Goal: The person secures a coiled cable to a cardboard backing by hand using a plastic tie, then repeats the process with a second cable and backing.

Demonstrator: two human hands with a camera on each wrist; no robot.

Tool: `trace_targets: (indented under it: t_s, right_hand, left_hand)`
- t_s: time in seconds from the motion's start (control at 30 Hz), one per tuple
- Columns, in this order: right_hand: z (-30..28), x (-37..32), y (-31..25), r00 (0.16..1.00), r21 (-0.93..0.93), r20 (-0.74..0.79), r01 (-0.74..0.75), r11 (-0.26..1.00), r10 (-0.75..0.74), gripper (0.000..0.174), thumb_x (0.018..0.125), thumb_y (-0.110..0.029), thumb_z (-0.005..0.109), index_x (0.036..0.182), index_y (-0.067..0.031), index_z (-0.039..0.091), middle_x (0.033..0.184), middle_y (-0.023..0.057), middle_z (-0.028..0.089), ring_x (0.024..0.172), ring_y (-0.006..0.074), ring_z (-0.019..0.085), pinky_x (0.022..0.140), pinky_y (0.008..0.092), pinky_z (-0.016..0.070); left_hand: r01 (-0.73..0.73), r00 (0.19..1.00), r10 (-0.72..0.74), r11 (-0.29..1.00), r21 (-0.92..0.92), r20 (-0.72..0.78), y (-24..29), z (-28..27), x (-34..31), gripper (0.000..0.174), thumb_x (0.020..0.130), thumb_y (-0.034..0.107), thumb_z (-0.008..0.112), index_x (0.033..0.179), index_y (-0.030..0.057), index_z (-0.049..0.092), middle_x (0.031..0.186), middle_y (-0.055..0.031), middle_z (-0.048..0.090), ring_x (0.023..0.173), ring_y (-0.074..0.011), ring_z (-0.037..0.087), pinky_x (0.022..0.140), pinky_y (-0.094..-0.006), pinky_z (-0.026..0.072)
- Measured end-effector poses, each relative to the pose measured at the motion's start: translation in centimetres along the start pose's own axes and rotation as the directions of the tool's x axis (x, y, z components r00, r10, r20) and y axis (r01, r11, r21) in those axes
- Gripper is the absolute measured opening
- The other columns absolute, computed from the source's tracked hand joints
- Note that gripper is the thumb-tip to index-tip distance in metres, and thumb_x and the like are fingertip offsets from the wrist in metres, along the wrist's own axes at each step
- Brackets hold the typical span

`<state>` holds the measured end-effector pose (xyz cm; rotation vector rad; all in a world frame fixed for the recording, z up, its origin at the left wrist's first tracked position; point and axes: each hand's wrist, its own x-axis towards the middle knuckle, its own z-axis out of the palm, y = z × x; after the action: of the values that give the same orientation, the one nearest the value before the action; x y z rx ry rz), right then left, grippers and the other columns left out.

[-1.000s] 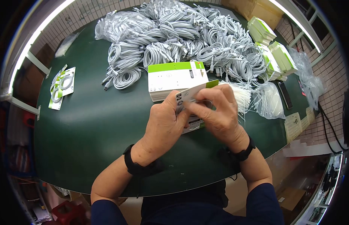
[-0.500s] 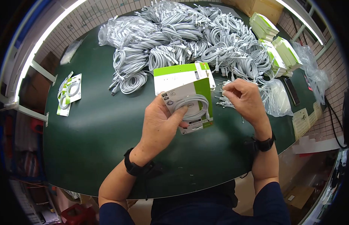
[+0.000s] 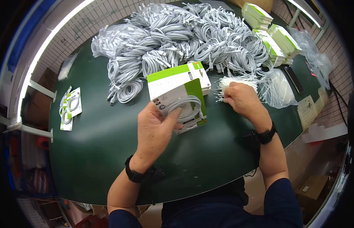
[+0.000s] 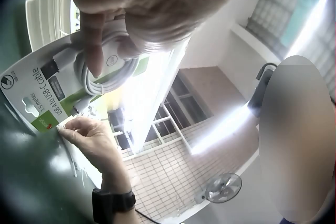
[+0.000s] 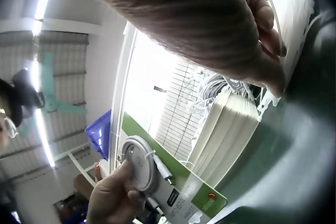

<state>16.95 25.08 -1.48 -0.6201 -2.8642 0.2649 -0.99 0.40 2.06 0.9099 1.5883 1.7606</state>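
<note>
My left hand (image 3: 152, 131) grips a white-and-green retail card (image 3: 192, 89), thumb in front. A coiled grey USB cable (image 3: 192, 114) lies against the card under that thumb; in the left wrist view the card's print (image 4: 50, 92) reads USB-A to USB-C cable, 1.5 meter. My right hand (image 3: 245, 100) is at the near side of a heap of thin white cable ties (image 3: 237, 81), thumb and fingers bent together at their ends. In the right wrist view a white tie (image 5: 275, 11) runs down to its fingertips.
Behind the held card stands a stack of cards (image 3: 158, 87). A large pile of coiled grey cables (image 3: 165, 38) covers the back. More card stacks (image 3: 281, 40), a bag of ties (image 3: 279, 91) and a phone (image 3: 293, 79) are at right, carded cables (image 3: 72, 106) at left.
My right hand has left the card and coil, moved right and come down onto the heap of cable ties. My left hand still holds the card with the cable, its front now turned into view.
</note>
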Motion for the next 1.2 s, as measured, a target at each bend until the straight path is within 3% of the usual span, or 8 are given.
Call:
trace_targets:
  t_s: [0.3,0.5,0.67,0.77,0.93,1.0,1.1,1.2]
  right_hand:
    - [-0.5,-0.2,-0.6,0.989,0.103,-0.148,0.012,0.995,0.003,0.008,0.086,-0.017,0.077,0.084,-0.0089,0.078,0.088,0.0089,0.070,0.094,0.0321,0.068,0.081,0.0445,0.0557]
    - [-0.2,0.2,-0.3,0.981,0.178,-0.192,0.042,0.983,-0.007,0.011,0.092,-0.013,0.070,0.092,-0.0021,0.073,0.090,0.0166,0.072,0.088,0.0379,0.070,0.079,0.0479,0.0544]
    - [-0.7,0.3,-0.8,0.957,0.286,-0.288,0.065,0.956,0.022,0.009,0.093,-0.006,0.070,0.095,0.0020,0.069,0.083,0.0159,0.070,0.075,0.0325,0.070,0.069,0.0408,0.0526]
    - [-2.2,0.2,-1.9,0.949,0.436,-0.303,0.061,0.898,0.083,0.006,0.094,-0.003,0.072,0.096,0.0019,0.069,0.080,0.0109,0.070,0.071,0.0190,0.069,0.064,0.0336,0.0509]
    - [-3.0,-0.2,-3.4,0.957,0.813,-0.212,0.058,0.580,0.201,0.008,0.100,-0.006,0.073,0.103,0.0005,0.070,0.083,0.0042,0.073,0.072,0.0093,0.069,0.065,0.0251,0.0554]
    - [-2.6,-0.3,-3.4,0.956,0.823,-0.267,0.159,0.545,0.123,0.007,0.103,-0.007,0.071,0.105,-0.0003,0.068,0.084,0.0004,0.071,0.075,0.0069,0.068,0.067,0.0217,0.0558]
    - [-2.5,-0.6,-4.1,0.947,0.848,-0.293,0.196,0.492,0.128,0.010,0.101,-0.006,0.072,0.106,0.0019,0.067,0.085,0.0059,0.073,0.071,0.0100,0.068,0.066,0.0257,0.0557]
    - [-2.7,-0.7,-4.4,0.919,0.675,-0.392,0.258,0.691,0.040,0.009,0.103,-0.006,0.070,0.106,0.0014,0.066,0.081,0.0082,0.071,0.069,0.0144,0.068,0.064,0.0290,0.0550]
  left_hand:
    - [0.027,0.997,-0.020,0.995,-0.092,0.070,-0.2,-0.2,-0.1,0.027,0.101,-0.001,0.066,0.127,-0.0082,0.065,0.116,-0.0167,0.076,0.092,-0.0161,0.075,0.071,-0.0278,0.0648]
    - [0.073,0.988,-0.068,0.997,-0.034,0.137,1.7,0.4,-0.9,0.030,0.101,0.004,0.069,0.128,-0.0077,0.065,0.115,-0.0142,0.076,0.095,-0.0152,0.073,0.077,-0.0289,0.0642]
    - [0.069,0.967,-0.109,0.983,0.171,0.232,3.3,0.6,-2.7,0.017,0.099,0.008,0.074,0.111,-0.0023,0.080,0.102,-0.0134,0.079,0.089,-0.0174,0.076,0.076,-0.0290,0.0597]
    - [-0.344,0.899,0.256,0.915,0.211,0.356,4.4,0.7,-3.1,0.023,0.091,0.005,0.079,0.113,-0.0022,0.079,0.107,-0.0190,0.079,0.091,-0.0225,0.078,0.080,-0.0306,0.0604]
    - [-0.706,0.706,0.620,0.651,0.277,0.342,5.7,0.9,-3.6,0.039,0.078,0.015,0.092,0.111,0.0002,0.078,0.112,-0.0191,0.078,0.108,-0.0371,0.077,0.090,-0.0424,0.0617]
    - [-0.739,0.671,0.666,0.562,0.372,0.326,5.8,0.3,-3.5,0.037,0.079,0.018,0.091,0.109,0.0002,0.078,0.112,-0.0192,0.078,0.108,-0.0381,0.077,0.090,-0.0430,0.0618]
    - [-0.765,0.604,0.744,0.443,0.467,0.284,4.6,-0.4,-2.4,0.035,0.081,0.019,0.089,0.108,-0.0004,0.078,0.110,-0.0195,0.077,0.108,-0.0400,0.077,0.091,-0.0450,0.0619]
    - [-0.769,0.561,0.783,0.374,0.518,0.267,3.3,-0.8,-1.0,0.034,0.080,0.016,0.089,0.107,-0.0010,0.077,0.110,-0.0180,0.077,0.109,-0.0391,0.076,0.091,-0.0443,0.0620]
